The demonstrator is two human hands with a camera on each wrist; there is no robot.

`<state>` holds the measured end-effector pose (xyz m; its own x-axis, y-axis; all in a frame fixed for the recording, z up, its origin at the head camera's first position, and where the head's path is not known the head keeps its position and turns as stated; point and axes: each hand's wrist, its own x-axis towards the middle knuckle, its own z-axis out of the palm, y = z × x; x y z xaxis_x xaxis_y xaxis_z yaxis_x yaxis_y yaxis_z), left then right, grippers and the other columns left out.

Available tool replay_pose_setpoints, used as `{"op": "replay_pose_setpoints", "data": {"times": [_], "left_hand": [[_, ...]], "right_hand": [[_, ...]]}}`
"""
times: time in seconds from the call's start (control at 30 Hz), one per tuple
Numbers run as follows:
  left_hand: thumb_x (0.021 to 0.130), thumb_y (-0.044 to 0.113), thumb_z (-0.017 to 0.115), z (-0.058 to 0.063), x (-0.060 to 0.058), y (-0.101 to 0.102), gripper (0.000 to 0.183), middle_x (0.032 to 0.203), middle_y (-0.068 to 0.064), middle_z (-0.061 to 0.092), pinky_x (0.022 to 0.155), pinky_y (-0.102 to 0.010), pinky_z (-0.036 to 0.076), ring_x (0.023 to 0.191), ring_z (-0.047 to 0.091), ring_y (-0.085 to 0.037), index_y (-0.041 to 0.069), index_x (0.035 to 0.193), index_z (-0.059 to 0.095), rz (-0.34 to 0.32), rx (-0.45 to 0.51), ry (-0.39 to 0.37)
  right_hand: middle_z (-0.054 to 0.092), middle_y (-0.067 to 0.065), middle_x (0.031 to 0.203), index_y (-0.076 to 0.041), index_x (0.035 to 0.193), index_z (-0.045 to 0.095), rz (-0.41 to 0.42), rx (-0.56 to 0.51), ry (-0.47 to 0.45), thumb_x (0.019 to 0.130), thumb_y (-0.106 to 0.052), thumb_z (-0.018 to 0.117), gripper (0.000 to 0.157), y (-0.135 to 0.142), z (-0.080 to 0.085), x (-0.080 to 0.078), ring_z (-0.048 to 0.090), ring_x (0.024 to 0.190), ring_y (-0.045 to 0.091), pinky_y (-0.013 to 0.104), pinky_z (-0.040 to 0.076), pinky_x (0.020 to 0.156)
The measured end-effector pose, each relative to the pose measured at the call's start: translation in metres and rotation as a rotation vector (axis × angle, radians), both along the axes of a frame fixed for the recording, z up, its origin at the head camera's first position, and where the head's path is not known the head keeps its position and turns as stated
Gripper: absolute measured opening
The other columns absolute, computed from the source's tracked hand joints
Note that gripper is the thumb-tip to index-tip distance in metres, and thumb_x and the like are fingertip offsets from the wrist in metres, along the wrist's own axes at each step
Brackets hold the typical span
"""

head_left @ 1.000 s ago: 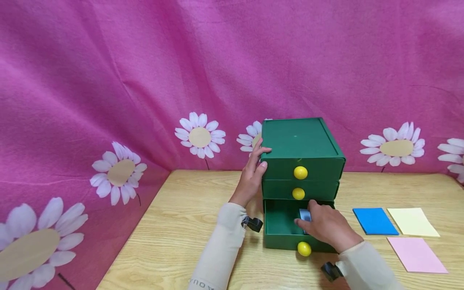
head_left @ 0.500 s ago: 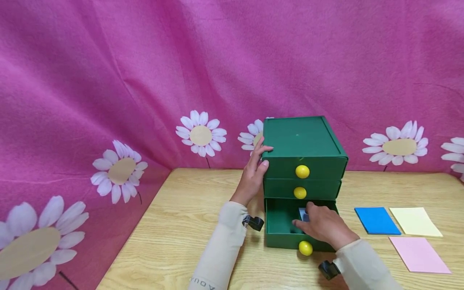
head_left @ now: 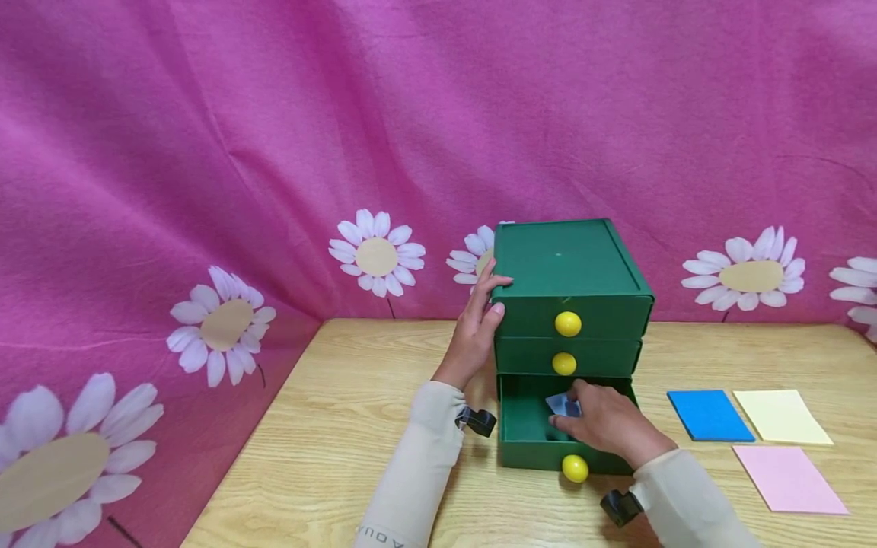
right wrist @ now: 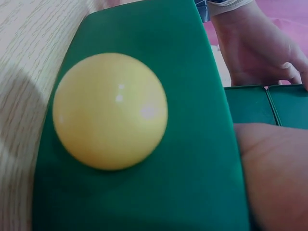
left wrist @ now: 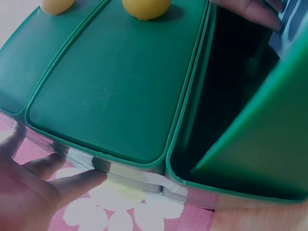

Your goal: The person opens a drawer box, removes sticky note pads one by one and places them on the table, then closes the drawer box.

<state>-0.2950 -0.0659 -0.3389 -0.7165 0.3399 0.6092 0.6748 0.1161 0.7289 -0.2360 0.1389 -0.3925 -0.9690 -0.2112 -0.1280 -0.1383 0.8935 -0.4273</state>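
Observation:
A green drawer cabinet [head_left: 562, 262] with yellow round knobs stands on the table, its bottom drawer [head_left: 524, 449] pulled out. My left hand [head_left: 473, 335] rests against the cabinet's left side, fingers spread, with fingertips at the top edge. Inside the open drawer, my right hand [head_left: 613, 422] pinches a small bluish-white flat piece [head_left: 562, 405] between thumb and fingers. That piece shows wavy dark and light markings in the left wrist view; its exact kind cannot be told. Part of it is hidden behind the hand. A yellow knob [right wrist: 110, 110] fills much of the right wrist view.
Right of the cabinet lie a blue pad [head_left: 711, 415], a pale yellow pad [head_left: 782, 416] and a pink pad [head_left: 790, 479] of paper on the wooden table [head_left: 329, 426]. A pink cloth with daisies [head_left: 438, 114] hangs behind.
The bluish-white piece has turned and shifted slightly left inside the drawer with my right hand. My left hand stays against the cabinet.

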Motion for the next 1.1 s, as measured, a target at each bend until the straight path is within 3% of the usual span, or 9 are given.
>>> {"op": "replay_pose_setpoints", "data": {"times": [0.2,0.43,0.5,0.6,0.7,0.87,1.1], "left_hand": [[0.099,0.012,0.037,-0.005,-0.003,-0.001,0.039,0.161,-0.011,0.015,0.114,-0.042,0.025,0.146,0.017,-0.022,0.008,0.138,0.041,-0.006,0.015,0.005],[0.099,0.025,0.037,-0.026,-0.026,0.003,0.040,0.161,0.007,0.014,0.114,-0.040,0.026,0.145,0.016,-0.012,0.023,0.139,0.042,0.022,0.025,0.023],[0.098,0.024,0.037,-0.027,-0.026,0.003,0.041,0.161,0.007,0.014,0.114,-0.042,0.025,0.145,0.016,-0.013,0.022,0.139,0.042,0.021,0.027,0.021],[0.098,0.018,0.036,-0.016,-0.015,0.002,0.041,0.161,-0.002,0.015,0.115,-0.043,0.024,0.146,0.016,-0.017,0.014,0.138,0.041,0.010,0.023,0.010],[0.098,0.016,0.036,-0.012,-0.010,0.001,0.041,0.161,-0.005,0.014,0.115,-0.044,0.023,0.146,0.015,-0.019,0.012,0.139,0.041,0.005,0.011,0.003],[0.099,0.022,0.036,-0.027,-0.027,0.002,0.041,0.161,0.005,0.013,0.115,-0.044,0.024,0.146,0.015,-0.014,0.021,0.140,0.041,0.023,0.001,0.014],[0.099,0.029,0.037,-0.034,-0.034,0.002,0.040,0.160,0.013,0.015,0.114,-0.043,0.026,0.145,0.016,-0.009,0.029,0.138,0.042,0.030,0.014,0.032]], "right_hand": [[0.064,0.009,0.106,-0.004,0.109,0.063,0.053,-0.069,0.051,0.085,-0.027,0.073,0.035,0.001,-0.005,-0.003,0.056,0.090,0.023,0.050,0.050,0.085],[0.062,0.007,0.102,-0.007,0.101,0.066,0.090,-0.066,0.133,0.080,-0.012,0.078,0.024,0.011,-0.008,-0.005,0.053,0.087,0.023,0.048,0.050,0.082],[0.060,0.006,0.098,-0.009,0.098,0.067,0.113,-0.049,0.144,0.078,-0.012,0.079,0.024,0.014,-0.009,-0.007,0.052,0.085,0.022,0.046,0.051,0.080],[0.060,0.003,0.096,-0.012,0.096,0.069,0.146,-0.030,0.144,0.076,-0.013,0.080,0.023,0.016,-0.010,-0.008,0.051,0.083,0.021,0.043,0.051,0.077],[0.063,0.004,0.098,-0.012,0.097,0.071,0.169,-0.012,0.130,0.077,-0.016,0.081,0.023,0.017,-0.010,-0.010,0.052,0.084,0.021,0.045,0.051,0.079],[0.068,0.010,0.107,-0.009,0.104,0.074,0.200,0.008,0.106,0.078,-0.020,0.080,0.029,0.017,-0.009,-0.010,0.060,0.093,0.025,0.051,0.051,0.087],[0.064,0.013,0.120,-0.007,0.118,0.069,0.263,0.070,0.123,0.079,-0.025,0.078,0.044,0.017,-0.013,-0.010,0.059,0.108,0.032,0.054,0.047,0.092]]}}
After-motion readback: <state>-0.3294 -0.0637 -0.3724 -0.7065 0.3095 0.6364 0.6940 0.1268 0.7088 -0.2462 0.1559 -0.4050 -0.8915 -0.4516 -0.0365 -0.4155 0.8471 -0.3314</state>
